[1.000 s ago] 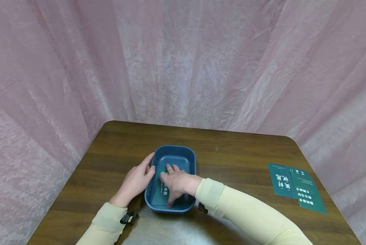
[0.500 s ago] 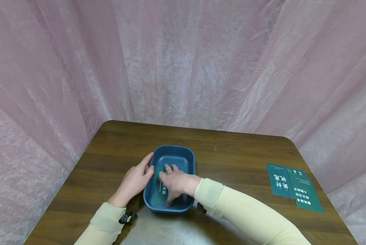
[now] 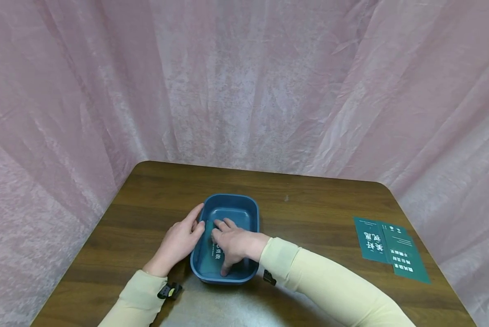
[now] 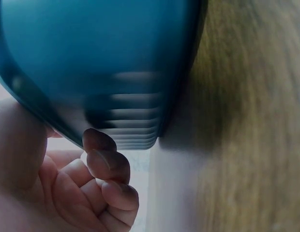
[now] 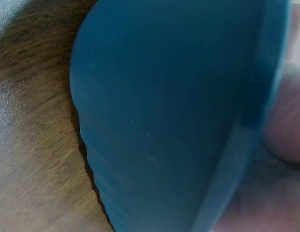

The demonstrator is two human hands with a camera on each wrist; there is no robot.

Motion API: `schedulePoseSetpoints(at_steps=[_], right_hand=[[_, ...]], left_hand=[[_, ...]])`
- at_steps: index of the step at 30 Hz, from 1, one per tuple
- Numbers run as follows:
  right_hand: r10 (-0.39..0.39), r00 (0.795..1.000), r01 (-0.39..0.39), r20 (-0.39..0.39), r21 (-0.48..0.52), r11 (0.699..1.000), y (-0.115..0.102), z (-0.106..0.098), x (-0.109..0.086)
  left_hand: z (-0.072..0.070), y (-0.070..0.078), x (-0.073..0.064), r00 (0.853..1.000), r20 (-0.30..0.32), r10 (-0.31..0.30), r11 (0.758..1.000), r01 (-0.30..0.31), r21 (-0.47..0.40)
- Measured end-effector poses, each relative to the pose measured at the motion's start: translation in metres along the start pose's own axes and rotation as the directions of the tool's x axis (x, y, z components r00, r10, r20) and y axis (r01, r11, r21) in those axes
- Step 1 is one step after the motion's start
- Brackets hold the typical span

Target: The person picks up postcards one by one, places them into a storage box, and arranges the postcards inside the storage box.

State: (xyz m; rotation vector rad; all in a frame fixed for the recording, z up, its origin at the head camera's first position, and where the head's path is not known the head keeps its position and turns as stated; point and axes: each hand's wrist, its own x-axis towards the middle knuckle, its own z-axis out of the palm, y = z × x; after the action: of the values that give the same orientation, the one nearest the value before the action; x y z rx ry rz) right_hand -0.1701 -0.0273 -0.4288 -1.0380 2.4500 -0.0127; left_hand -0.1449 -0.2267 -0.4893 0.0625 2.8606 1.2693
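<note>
A blue rectangular plastic box with rounded corners stands on the table. My left hand holds its left rim, the thumb at the rim and the fingers bent against the outer wall; the left wrist view shows this hand beside the ribbed side of the box. Inside the box lies a dark green card with white characters, partly covered. My right hand reaches over the right rim, its spread fingers resting on the card. In the right wrist view the box wall hides most of that hand.
Two green cards with white print, a left one and a right one, overlap near the right edge of the brown wooden table. A pink velvet curtain hangs behind and around it.
The right fingertips have shifted slightly left over the card. The left hand keeps its hold on the rim. The whole head view has drifted a little.
</note>
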Motion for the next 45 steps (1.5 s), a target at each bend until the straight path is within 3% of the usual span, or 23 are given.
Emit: schedulePoseSetpoints(at_steps=[9, 19, 28, 40, 45], right_hand=[[-0.023, 0.997, 0.026, -0.072, 0.043, 0.999, 0.009, -0.004, -0.004], [-0.038, 0.979, 0.054, -0.198, 0.076, 0.996, 0.022, -0.019, -0.033], [-0.050, 0.934, 0.080, -0.353, 0.069, 0.994, 0.050, -0.019, -0.057], [0.065, 0.871, -0.053, -0.488, 0.038, 0.998, 0.098, 0.004, -0.090], [0.110, 0.841, -0.083, -0.529, 0.073, 0.994, 0.117, 0.012, -0.104]], left_hand=[[-0.001, 0.001, 0.001, 1.000, -0.003, 0.004, 1.000, -0.004, -0.003], [0.001, 0.001, 0.000, 1.000, -0.005, -0.006, 1.000, 0.006, -0.003], [0.003, 0.002, 0.000, 0.999, -0.035, 0.015, 1.000, -0.014, 0.018], [0.003, 0.003, -0.001, 0.999, -0.033, 0.014, 1.000, -0.013, 0.018], [0.003, 0.002, -0.004, 0.999, -0.035, 0.005, 1.000, -0.005, 0.020]])
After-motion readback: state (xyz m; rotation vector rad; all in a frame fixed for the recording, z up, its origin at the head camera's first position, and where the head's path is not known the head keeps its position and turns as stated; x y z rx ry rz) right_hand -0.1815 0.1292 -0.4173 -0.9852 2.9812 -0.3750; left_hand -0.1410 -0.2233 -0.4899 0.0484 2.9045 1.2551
